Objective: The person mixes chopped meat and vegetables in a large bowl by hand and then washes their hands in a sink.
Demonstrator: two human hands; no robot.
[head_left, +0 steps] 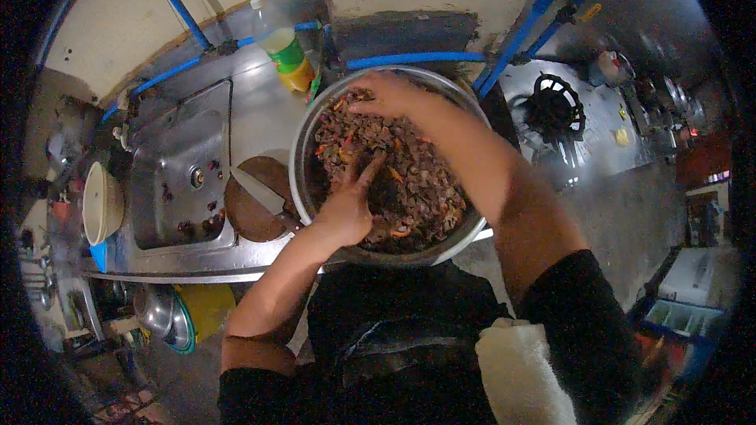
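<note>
A large round metal basin (299,130) sits before me, holding a heap of chopped dark cooked meat (422,189) mixed with red and orange bits. My left hand (348,212) reaches in from the near left, its fingers spread and their tips down in the meat. Across the basin, my right hand (387,94) is blurred and rests at the far edge of the heap. Some meat shows between its thumb and fingers; whether it grips any is unclear. Left of the basin, a kitchen knife (257,190) lies on a round wooden chopping board (248,221), its handle near my left wrist.
A steel sink (177,189) with food scraps is at the left, beside a cream plastic tub (101,203). A plastic bottle (285,50) with yellow liquid stands behind the board. To the right is a gas burner (555,107). A pale towel (520,366) hangs beside my right arm.
</note>
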